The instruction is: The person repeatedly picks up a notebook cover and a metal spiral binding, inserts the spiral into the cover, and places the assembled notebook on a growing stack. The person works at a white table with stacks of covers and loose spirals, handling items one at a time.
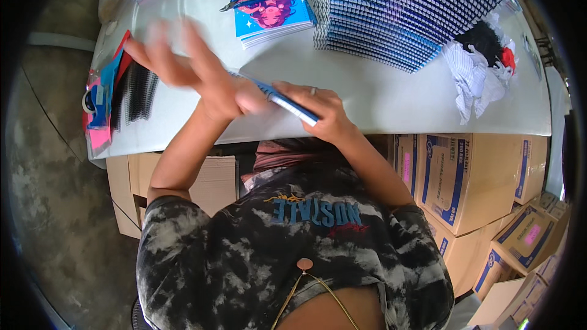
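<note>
Necklace (304,264) nearest, I see left hand (206,78), fingers apart; right hand (322,112), fingers clamped on notebook (292,106); stacked notebooks (379,18) look bound, spirals (139,93) remain.

the single head-worn fisheye view looks steeply down from close above, taking in the black-and-grey mottled fabric shirt (226,250) and the broad white table (391,101) beyond.

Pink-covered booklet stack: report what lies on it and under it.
Pliers lie on the top cover, hiding part of its picture. Lower booklets show mostly edges; the tabletop beneath is covered.
</note>
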`<act>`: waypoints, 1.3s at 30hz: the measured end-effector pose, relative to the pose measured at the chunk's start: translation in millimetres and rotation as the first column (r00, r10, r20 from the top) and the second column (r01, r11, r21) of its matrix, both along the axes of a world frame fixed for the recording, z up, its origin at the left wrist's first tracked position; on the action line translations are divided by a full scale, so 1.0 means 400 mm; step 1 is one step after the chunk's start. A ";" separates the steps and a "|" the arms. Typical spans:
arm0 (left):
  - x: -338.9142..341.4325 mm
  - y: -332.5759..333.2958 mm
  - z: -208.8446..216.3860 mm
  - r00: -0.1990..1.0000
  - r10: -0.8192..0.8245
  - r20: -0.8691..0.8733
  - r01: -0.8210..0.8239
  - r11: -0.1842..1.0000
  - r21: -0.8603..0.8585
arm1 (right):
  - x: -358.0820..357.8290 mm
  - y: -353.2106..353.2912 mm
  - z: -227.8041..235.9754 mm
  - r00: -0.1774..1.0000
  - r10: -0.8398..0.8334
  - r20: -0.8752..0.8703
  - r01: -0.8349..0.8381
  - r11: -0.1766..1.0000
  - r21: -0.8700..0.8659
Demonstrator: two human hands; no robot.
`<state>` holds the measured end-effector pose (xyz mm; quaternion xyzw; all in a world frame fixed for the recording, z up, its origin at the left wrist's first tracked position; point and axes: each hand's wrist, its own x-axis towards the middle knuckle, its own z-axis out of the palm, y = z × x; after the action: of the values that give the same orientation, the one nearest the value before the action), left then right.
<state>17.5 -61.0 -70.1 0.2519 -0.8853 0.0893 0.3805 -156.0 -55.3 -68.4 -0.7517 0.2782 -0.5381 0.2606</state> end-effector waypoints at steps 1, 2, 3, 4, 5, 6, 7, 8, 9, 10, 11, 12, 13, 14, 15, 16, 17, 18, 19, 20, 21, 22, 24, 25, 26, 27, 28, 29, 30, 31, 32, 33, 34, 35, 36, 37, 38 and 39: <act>-0.006 -0.009 0.002 0.999 0.046 -0.007 -0.046 0.998 0.042 | 0.008 0.000 0.001 0.999 -0.019 -0.027 0.019 1.000 -0.011; -0.012 -0.015 0.004 0.996 0.092 -0.013 -0.091 0.992 0.083 | 0.010 0.001 0.001 0.998 -0.038 -0.054 0.037 0.999 -0.023; -0.009 -0.001 -0.010 0.999 0.037 0.032 -0.040 0.996 0.086 | 0.005 -0.003 0.002 0.999 -0.035 -0.004 0.035 0.999 -0.003; -0.005 0.009 -0.022 0.997 -0.023 0.079 0.015 0.995 0.094 | 0.004 -0.010 0.000 0.998 -0.038 0.053 0.037 0.999 0.017; 0.009 0.037 -0.051 0.965 -0.187 0.182 0.173 0.981 0.088 | 0.003 -0.017 0.001 0.993 -0.041 0.110 0.037 0.999 0.038; 0.008 0.023 -0.016 0.954 -0.228 0.194 0.250 0.964 -0.094 | -0.002 -0.018 0.022 0.995 0.002 0.099 0.001 1.000 -0.029; 0.005 -0.016 0.022 0.985 -0.145 0.095 0.162 0.966 -0.203 | 0.004 -0.019 0.010 0.998 0.002 0.069 0.001 0.999 -0.051; 0.014 -0.040 0.047 0.998 -0.060 0.010 0.060 0.974 -0.218 | 0.015 -0.015 -0.005 0.999 0.007 0.041 -0.004 0.998 -0.057; 0.021 -0.069 0.060 0.999 0.001 -0.038 -0.009 0.979 -0.204 | 0.025 -0.031 -0.004 1.000 0.020 0.011 -0.019 0.995 -0.097; 0.015 -0.065 0.046 0.998 0.027 -0.051 -0.034 0.989 -0.143 | 0.030 -0.014 0.014 0.999 0.009 -0.032 -0.012 0.996 -0.093; 0.002 -0.055 0.005 0.998 0.026 -0.063 -0.029 0.998 -0.062 | 0.031 -0.016 0.008 1.000 0.001 0.004 -0.001 0.999 -0.036; -0.008 -0.029 -0.061 0.995 -0.050 -0.083 0.051 0.999 0.011 | 0.029 -0.020 -0.004 0.999 -0.007 0.038 0.006 1.000 0.017; -0.014 0.009 -0.088 0.986 -0.128 -0.104 0.129 0.992 0.000 | 0.026 -0.027 -0.014 0.997 -0.025 0.076 0.019 0.997 0.074; -0.001 0.022 -0.060 0.953 -0.247 0.178 0.251 0.968 -0.003 | 0.017 -0.025 0.003 0.987 0.028 0.157 -0.052 0.987 0.151; -0.010 0.010 -0.002 0.956 -0.246 0.158 0.276 0.937 -0.213 | 0.017 -0.036 0.009 0.992 0.028 0.124 -0.042 0.992 0.116; -0.020 -0.027 0.062 0.986 -0.167 0.004 0.160 0.939 -0.305 | 0.023 -0.033 0.009 0.996 0.028 0.086 -0.036 0.995 0.095; -0.019 -0.024 0.071 0.993 -0.107 -0.058 0.087 0.957 -0.275 | 0.035 -0.014 0.007 0.998 0.039 0.053 -0.044 0.995 0.090; -0.023 -0.025 0.078 0.991 -0.059 -0.118 0.029 0.971 -0.238 | 0.039 -0.012 0.006 0.999 0.028 -0.043 -0.023 0.992 0.124; -0.023 -0.019 0.045 0.996 -0.032 -0.082 0.020 0.990 -0.138 | 0.047 -0.017 0.007 1.000 0.028 0.006 -0.029 0.990 0.138; -0.021 -0.010 0.002 0.999 -0.008 -0.045 0.006 0.999 -0.037 | 0.056 -0.021 0.005 0.998 0.027 0.055 -0.036 0.988 0.153; -0.019 0.002 -0.039 1.000 0.008 -0.002 -0.008 0.997 0.071 | 0.059 -0.022 0.004 0.994 0.022 0.108 -0.040 0.984 0.173; -0.003 0.047 -0.074 0.996 -0.092 0.021 0.084 0.965 0.249 | 0.052 -0.030 0.008 0.996 -0.040 0.083 0.026 0.986 0.165; -0.010 0.073 -0.038 0.996 0.068 -0.061 -0.056 0.983 0.176 | 0.059 -0.046 0.037 0.987 0.021 0.162 -0.034 0.996 0.077; -0.026 0.082 0.036 0.970 0.207 -0.124 -0.184 0.967 0.176 | 0.068 -0.031 0.054 0.979 0.050 0.197 -0.061 0.997 0.053; -0.039 0.090 0.106 0.961 0.189 -0.201 -0.119 0.941 0.317 | 0.084 -0.024 0.087 0.963 0.189 0.191 -0.197 0.980 0.022; -0.047 0.095 0.178 0.942 0.188 -0.278 -0.051 0.899 0.435 | 0.102 -0.027 0.123 0.924 0.337 0.179 -0.339 0.941 -0.020; -0.031 0.108 0.227 0.958 0.189 -0.217 -0.079 0.897 0.434 | 0.114 -0.030 0.133 0.910 0.397 0.122 -0.377 0.912 -0.159; -0.004 0.120 0.253 0.917 0.258 -0.304 -0.091 0.878 0.470 | 0.131 -0.019 0.174 0.952 0.254 0.170 -0.212 0.950 -0.231; 0.026 0.135 0.277 0.859 0.327 -0.394 -0.097 0.859 0.502 | 0.102 -0.024 0.239 0.980 0.188 -0.060 -0.197 0.954 -0.228; 0.022 0.147 0.344 0.742 0.515 -0.430 -0.147 0.750 0.645 | 0.057 -0.028 0.284 0.952 0.084 -0.295 -0.155 0.962 -0.226; 0.038 0.132 0.362 0.740 0.544 -0.395 -0.170 0.720 0.673 | 0.047 -0.046 0.300 0.970 0.030 -0.243 -0.094 0.962 -0.256; 0.054 0.100 0.364 0.740 0.567 -0.363 -0.184 0.689 0.701 | 0.046 -0.067 0.294 0.988 -0.015 -0.153 -0.019 0.976 -0.215; 0.061 0.083 0.358 0.706 0.561 -0.431 -0.051 0.648 0.760 | 0.056 -0.069 0.299 0.981 0.100 -0.166 -0.080 0.989 0.123; 0.068 0.064 0.344 0.664 0.558 -0.498 0.091 0.601 0.794 | 0.063 -0.069 0.304 0.965 0.212 -0.152 -0.125 0.886 0.446; 0.071 0.046 0.337 0.612 0.617 -0.494 0.196 0.487 0.851 | 0.062 -0.073 0.304 0.975 0.193 -0.114 -0.127 0.895 0.428; 0.071 0.029 0.325 0.565 0.589 -0.578 0.381 0.435 0.816 | 0.058 -0.079 0.299 0.983 0.169 -0.076 -0.124 0.905 0.408; 0.073 0.018 0.315 0.570 0.552 -0.608 0.419 0.441 0.793 | 0.059 -0.084 0.293 0.989 0.144 -0.037 -0.119 0.914 0.387; 0.072 0.009 0.308 0.575 0.513 -0.637 0.464 0.437 0.771 | 0.060 -0.082 0.282 0.990 0.123 0.068 -0.140 0.895 0.423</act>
<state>46.2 -57.4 52.9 0.4375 -0.4977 -0.5153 0.5435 -132.2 -88.0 44.5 -0.6828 0.3324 -0.4604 0.4598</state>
